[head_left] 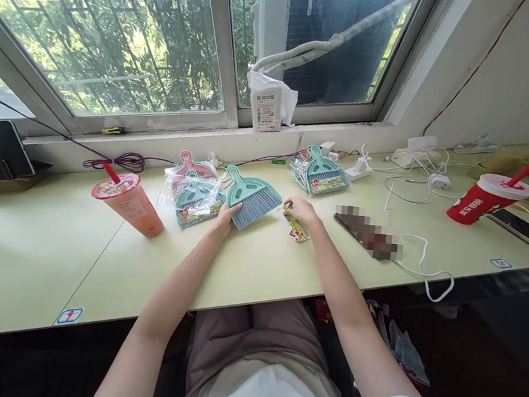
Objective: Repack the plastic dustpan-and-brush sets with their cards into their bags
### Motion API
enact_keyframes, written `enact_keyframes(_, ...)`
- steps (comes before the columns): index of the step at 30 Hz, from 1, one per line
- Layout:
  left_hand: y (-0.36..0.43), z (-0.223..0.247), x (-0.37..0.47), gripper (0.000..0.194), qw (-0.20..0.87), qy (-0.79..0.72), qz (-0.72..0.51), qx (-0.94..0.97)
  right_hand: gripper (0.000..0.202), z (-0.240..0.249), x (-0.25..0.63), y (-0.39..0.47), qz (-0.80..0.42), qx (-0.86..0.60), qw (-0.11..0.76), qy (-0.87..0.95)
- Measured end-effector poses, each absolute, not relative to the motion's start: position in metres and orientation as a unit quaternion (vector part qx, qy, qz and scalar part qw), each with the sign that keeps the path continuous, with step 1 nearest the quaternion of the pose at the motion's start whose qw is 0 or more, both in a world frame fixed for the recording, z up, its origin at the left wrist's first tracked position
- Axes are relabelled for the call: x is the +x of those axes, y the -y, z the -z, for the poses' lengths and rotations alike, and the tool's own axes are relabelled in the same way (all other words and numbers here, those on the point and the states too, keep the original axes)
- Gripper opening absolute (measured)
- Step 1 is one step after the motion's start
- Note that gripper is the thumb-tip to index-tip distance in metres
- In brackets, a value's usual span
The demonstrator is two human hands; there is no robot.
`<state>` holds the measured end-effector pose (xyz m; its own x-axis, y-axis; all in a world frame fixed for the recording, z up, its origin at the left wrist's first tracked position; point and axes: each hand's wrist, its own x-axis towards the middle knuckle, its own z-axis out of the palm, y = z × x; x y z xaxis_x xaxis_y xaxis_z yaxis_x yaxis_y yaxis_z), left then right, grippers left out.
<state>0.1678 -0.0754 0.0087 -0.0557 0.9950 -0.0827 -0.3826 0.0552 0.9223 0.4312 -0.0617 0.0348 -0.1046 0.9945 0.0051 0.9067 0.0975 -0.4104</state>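
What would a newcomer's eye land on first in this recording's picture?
Probably the green dustpan and brush in the left hand, mid-table, with a colourful card at the right hand. Next, perhaps, the orange drink cup at left and red cup at far right.

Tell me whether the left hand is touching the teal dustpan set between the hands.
Touching: the head view shows the left hand gripping the teal dustpan set at its lower left edge, thumb over the front.

Office-like workroom
Long desk [243, 268] below sliding window [220, 38]; 1 dark screen [0, 151], white cables [420, 157], 2 edge stickers [70, 315].
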Motion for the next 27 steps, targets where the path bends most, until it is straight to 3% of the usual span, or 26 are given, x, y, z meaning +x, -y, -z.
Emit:
enact_keyframes(2,0.076,-0.007,0.17,0.052,0.585,-0.423,-0.586,0.367,0.037,-0.037,0.432,0.063,-0.179,-0.637,0.137,0.737)
enact_keyframes(9,0.08,-0.013,0.168,0.07,0.59,-0.422,-0.569,0.387,0.016,-0.042,0.429,0.068,-0.153,-0.618,0.125,0.761)
enact_keyframes(16,0.078,-0.013,0.169,0.042,0.607,-0.403,-0.58,0.363,0.03,-0.04,0.427,0.067,-0.196,-0.607,0.14,0.757)
enact_keyframes(19,0.075,-0.012,0.17,0.033,0.61,-0.42,-0.59,0.322,0.022,-0.037,0.427,0.066,-0.224,-0.612,0.148,0.744)
enact_keyframes(23,0.073,-0.012,0.171,0.027,0.593,-0.446,-0.609,0.28,0.017,-0.039,0.43,0.068,-0.353,-0.552,0.196,0.73)
enact_keyframes(27,0.075,-0.012,0.171,0.042,0.593,-0.455,-0.593,0.299,0.027,-0.048,0.433,0.072,-0.518,-0.399,0.278,0.704)
